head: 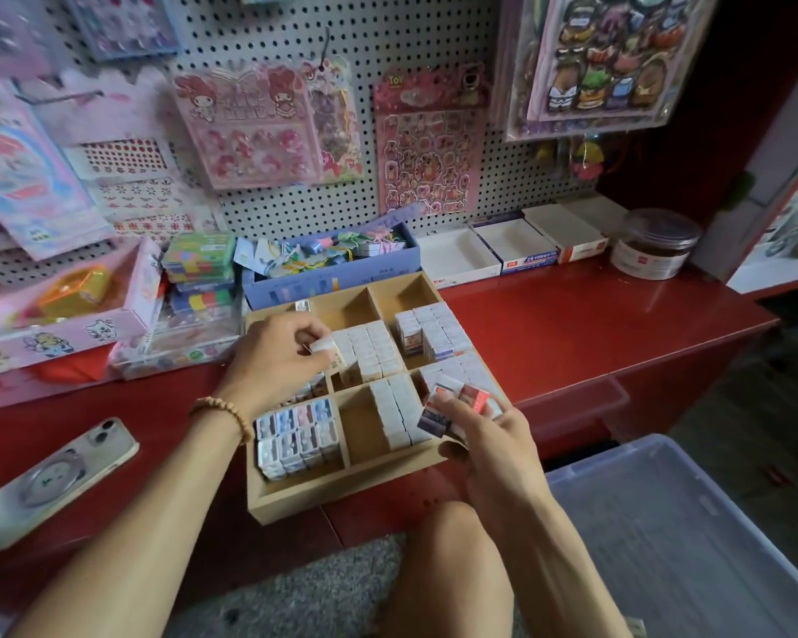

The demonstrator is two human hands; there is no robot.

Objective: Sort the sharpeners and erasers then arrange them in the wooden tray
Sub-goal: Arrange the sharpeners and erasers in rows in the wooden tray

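Wooden tray point(296, 501) on red worktop point(572, 324), compartments part-filled with boxed erasers point(372, 349). Your left hand point(277, 356) pinches 1 white eraser point(325, 346) over the tray. Your right hand point(484, 446) has its grip curled around several erasers point(457, 402).

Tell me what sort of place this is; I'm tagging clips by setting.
Probably a stationery shop: packaged sticker sheets hang on a white pegboard, and a compartmented wooden tray holds small boxed erasers.

The wooden tray point(342, 492) sits on a red shelf point(572, 324). Over the tray's middle compartments, the left hand point(277, 356) pinches a white eraser point(324, 346). At its near right corner, the right hand point(489, 448) grips several small boxes point(457, 402). A phone point(51, 481) lies left of the tray.
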